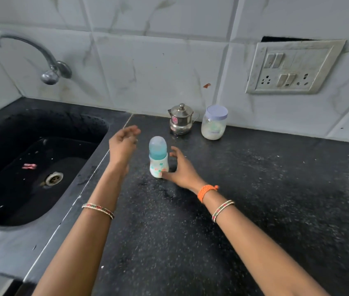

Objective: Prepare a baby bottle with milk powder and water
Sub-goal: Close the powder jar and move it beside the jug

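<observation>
From the head view we see the baby bottle point(158, 157) standing capped on the bench point(254, 189), between our hands. Our right hand point(182, 167) is released, thumb touching its base; our left hand point(123, 144) hovers beside it, loosely curled, grasping nothing.

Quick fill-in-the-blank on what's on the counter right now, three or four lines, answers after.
1. The baby bottle stands upright with its teal cap ____.
2. The right hand touches the bottle's base with its ____.
3. The powder jar has a ____ lid.
4. The steel pot stands ____ the bottle and the wall.

Missing words: on; thumb; lavender; between
</observation>
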`<action>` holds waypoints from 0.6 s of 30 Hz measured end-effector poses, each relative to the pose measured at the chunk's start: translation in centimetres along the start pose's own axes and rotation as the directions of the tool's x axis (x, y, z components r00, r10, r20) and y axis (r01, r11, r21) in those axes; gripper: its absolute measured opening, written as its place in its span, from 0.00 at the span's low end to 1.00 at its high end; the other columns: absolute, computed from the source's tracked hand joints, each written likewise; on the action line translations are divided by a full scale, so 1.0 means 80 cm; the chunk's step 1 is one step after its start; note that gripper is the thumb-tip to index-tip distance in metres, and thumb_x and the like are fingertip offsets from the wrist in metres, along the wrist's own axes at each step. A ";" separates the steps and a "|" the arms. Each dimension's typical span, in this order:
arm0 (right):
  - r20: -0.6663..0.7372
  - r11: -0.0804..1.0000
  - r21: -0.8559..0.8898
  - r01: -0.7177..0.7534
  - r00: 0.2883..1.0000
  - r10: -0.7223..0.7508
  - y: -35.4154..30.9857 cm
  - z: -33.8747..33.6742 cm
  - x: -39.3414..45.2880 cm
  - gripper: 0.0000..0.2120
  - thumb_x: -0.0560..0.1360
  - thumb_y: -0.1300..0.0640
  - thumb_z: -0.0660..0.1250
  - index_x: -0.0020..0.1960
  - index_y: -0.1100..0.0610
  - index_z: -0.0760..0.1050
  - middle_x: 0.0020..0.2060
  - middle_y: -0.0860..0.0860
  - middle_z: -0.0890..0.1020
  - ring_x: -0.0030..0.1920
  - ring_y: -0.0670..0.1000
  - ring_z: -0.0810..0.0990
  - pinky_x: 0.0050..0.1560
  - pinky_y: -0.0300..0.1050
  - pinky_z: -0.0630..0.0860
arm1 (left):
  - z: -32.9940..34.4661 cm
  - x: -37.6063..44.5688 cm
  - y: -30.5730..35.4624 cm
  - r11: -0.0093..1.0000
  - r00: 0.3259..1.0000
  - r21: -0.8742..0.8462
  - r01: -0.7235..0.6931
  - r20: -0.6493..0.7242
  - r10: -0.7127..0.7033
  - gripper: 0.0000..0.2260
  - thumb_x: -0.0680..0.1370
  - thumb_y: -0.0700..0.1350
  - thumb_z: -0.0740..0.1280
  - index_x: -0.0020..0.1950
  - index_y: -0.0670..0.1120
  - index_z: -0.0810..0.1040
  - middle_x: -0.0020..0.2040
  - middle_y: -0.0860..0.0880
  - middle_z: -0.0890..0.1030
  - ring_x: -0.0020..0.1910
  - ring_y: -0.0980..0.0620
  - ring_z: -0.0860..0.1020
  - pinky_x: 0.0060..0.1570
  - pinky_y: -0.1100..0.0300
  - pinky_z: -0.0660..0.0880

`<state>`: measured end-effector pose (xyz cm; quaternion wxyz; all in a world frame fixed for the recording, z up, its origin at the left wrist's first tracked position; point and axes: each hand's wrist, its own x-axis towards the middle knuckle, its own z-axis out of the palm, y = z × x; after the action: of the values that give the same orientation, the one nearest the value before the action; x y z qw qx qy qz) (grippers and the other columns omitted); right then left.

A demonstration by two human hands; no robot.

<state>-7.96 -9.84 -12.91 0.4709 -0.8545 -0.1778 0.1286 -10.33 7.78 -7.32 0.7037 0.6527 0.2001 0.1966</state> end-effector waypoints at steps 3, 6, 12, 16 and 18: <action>-0.071 0.992 0.118 0.052 0.997 -0.044 0.008 0.028 0.001 0.31 0.66 0.57 0.77 0.66 0.54 0.68 0.61 0.50 0.78 0.58 0.46 0.76 0.55 0.39 0.73 | -0.016 -0.010 -0.029 0.995 0.993 0.010 0.101 0.060 -0.101 0.15 0.76 0.30 0.59 0.57 0.43 0.77 0.52 0.49 0.81 0.45 0.57 0.77 0.42 0.62 0.73; -0.138 0.991 0.127 0.034 0.990 -0.016 0.014 0.028 0.009 0.24 0.66 0.57 0.77 0.59 0.54 0.74 0.56 0.50 0.81 0.54 0.46 0.79 0.52 0.37 0.74 | -0.017 -0.013 -0.050 0.986 0.982 0.030 0.164 0.090 -0.166 0.13 0.77 0.32 0.60 0.54 0.46 0.77 0.53 0.50 0.81 0.51 0.55 0.78 0.49 0.60 0.75; -0.328 0.997 0.077 -0.003 0.944 0.028 0.033 -0.018 0.014 0.24 0.65 0.56 0.77 0.59 0.53 0.76 0.55 0.50 0.82 0.52 0.45 0.80 0.53 0.40 0.75 | 0.012 0.001 -0.066 0.980 0.968 0.044 0.192 0.157 -0.197 0.11 0.79 0.34 0.59 0.53 0.46 0.77 0.52 0.49 0.81 0.51 0.55 0.78 0.50 0.62 0.75; -0.354 0.995 0.058 -0.075 0.931 0.091 0.052 -0.046 -0.001 0.25 0.66 0.54 0.77 0.61 0.53 0.75 0.56 0.50 0.82 0.56 0.48 0.80 0.58 0.45 0.76 | 0.046 0.003 -0.067 0.977 0.948 0.088 0.196 0.239 -0.212 0.10 0.79 0.35 0.59 0.54 0.45 0.78 0.52 0.49 0.81 0.51 0.54 0.78 0.50 0.60 0.75; -0.351 0.996 0.038 -0.078 0.932 0.086 0.059 -0.049 -0.012 0.26 0.66 0.53 0.77 0.61 0.52 0.74 0.57 0.50 0.82 0.57 0.49 0.79 0.62 0.51 0.75 | 0.061 -0.005 -0.071 0.975 0.937 0.100 0.197 0.274 -0.218 0.10 0.79 0.35 0.59 0.54 0.45 0.78 0.52 0.49 0.81 0.51 0.54 0.78 0.52 0.58 0.75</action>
<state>-6.39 -15.58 -14.84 0.4992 -0.8648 -0.0531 -0.0049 -7.96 3.04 -12.62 0.7181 0.6741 0.1721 0.0186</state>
